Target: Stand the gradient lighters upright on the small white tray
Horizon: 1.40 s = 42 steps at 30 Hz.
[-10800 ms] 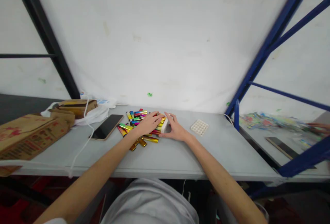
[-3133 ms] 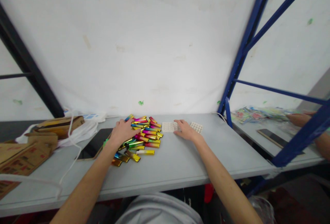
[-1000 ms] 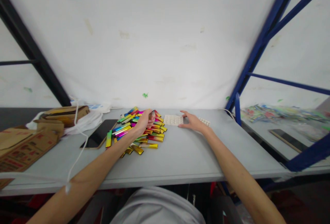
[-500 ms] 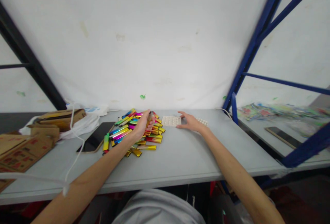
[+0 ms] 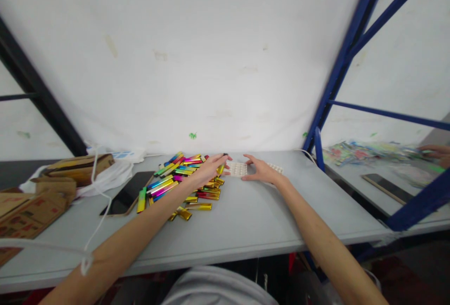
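My left hand is closed round a shiny gold lighter, at the right edge of a pile of metallic, many-coloured lighters. Its fingertips reach the left end of a white tray with rows of small round cells. My right hand is open, thumb and fingers apart at that tray's right end. Whether they touch it I cannot tell. Behind this hand, partly hidden, lies a second white piece with similar cells.
A dark phone lies left of the pile. Cardboard boxes and a white cable are further left. A blue metal frame stands at right. Beyond it are colourful packets, another phone and another person's hand.
My left hand has moved right, from over the pile to the white tray's left end, with the lighter. My right hand has stayed nearly still. Another person's hand has appeared at far right.
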Tool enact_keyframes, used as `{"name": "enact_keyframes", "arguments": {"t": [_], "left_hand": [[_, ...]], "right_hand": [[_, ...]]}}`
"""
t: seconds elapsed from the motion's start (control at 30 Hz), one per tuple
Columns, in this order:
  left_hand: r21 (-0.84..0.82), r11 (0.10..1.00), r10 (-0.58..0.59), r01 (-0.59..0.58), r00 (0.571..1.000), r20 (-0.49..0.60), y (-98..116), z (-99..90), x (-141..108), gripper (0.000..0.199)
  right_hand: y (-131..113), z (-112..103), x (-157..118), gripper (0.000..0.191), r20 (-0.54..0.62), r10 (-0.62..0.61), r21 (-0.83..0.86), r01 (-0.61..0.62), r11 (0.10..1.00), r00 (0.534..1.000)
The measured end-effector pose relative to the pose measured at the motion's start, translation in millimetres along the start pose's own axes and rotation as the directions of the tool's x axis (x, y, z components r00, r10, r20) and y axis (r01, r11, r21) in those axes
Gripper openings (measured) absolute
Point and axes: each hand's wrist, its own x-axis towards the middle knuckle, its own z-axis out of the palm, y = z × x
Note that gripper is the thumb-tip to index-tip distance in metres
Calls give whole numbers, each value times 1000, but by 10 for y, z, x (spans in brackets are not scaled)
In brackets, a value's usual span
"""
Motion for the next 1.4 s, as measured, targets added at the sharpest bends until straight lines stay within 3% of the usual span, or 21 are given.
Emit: {"name": "enact_keyframes", "arguments": {"t": [0.1, 0.23, 0.37, 0.47, 0.67, 0.77, 0.97, 1.27, 1.4], "left_hand": [[109, 994, 13, -14, 1000, 10, -14, 66, 232, 48], [287, 947, 144, -146, 989, 27, -109, 97, 610, 56], [485, 834, 224, -263, 965, 139, -227, 74, 898, 50], [526, 808, 208, -266, 964, 167, -264, 63, 1002, 45], [620, 690, 213, -374, 923, 321, -219, 106, 1041, 40], [667, 632, 237, -395, 918, 319, -199, 108, 1044, 35], [668, 625, 214, -404, 911, 352, -180, 108, 1099, 29], [752, 579, 205, -314, 949, 239, -276, 163, 1069, 22], [747, 591, 201, -306, 952, 231, -280, 100, 963, 23]], "right_hand": [[21, -1, -2, 106, -6, -2, 15, 2, 1000, 1000], [16, -5, -4, 111, -13, 9, 35, -9, 999, 1000], [-21, -13, -3, 119, -17, 34, 51, -33, 998, 999], [-42, -16, 0, 122, -7, 53, 48, -53, 997, 999], [-57, -25, -2, 121, -6, 31, 57, -31, 998, 999], [-57, -25, -6, 120, -14, 37, 59, -36, 998, 999], [-24, 0, -2, 119, -23, 28, 65, -27, 998, 999], [-6, 16, 14, 130, -39, 55, 71, -52, 996, 998], [12, 5, 12, 124, -41, 52, 62, -49, 997, 998]]}}
